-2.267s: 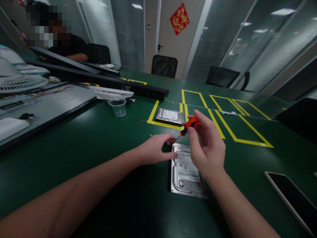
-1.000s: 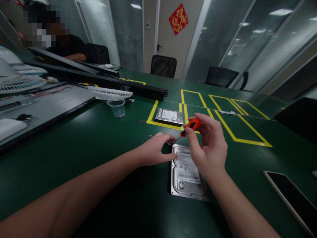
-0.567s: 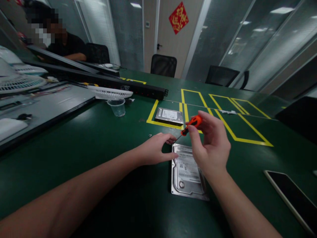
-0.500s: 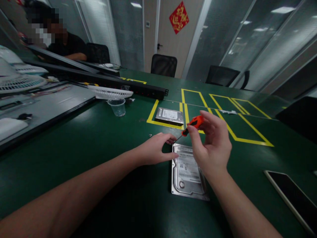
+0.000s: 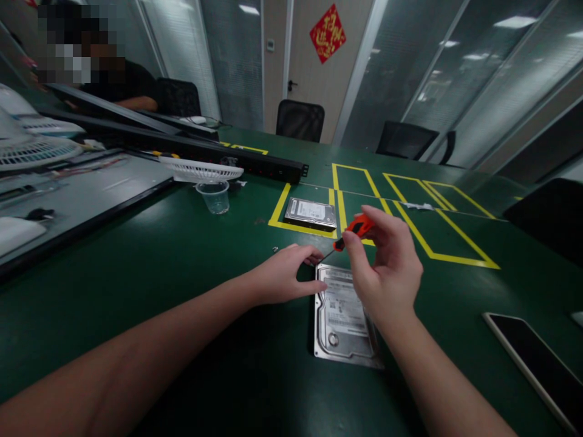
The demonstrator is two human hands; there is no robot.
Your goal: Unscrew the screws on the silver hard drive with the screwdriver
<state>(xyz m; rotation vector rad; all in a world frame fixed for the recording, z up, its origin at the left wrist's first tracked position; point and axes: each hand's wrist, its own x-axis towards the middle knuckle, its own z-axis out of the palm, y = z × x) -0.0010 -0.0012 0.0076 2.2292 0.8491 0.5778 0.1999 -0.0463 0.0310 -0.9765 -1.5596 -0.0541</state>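
On the green tabletop, a clear plastic cup stands at left. Next, my left hand has its thumb on the silver rectangular metal hard drive lying flat before me, fingers bent by its far-left corner; whether they grip, I cannot tell. Beyond, a similar second drive lies inside yellow tape. My right hand pinches the orange-and-black screwdriver, its thin shaft slanting to that corner. I judge this to be screw work, though the screw is hidden; it calls for steady pressure and a still drive. A dark-screened, pale-edged phone lies far right.
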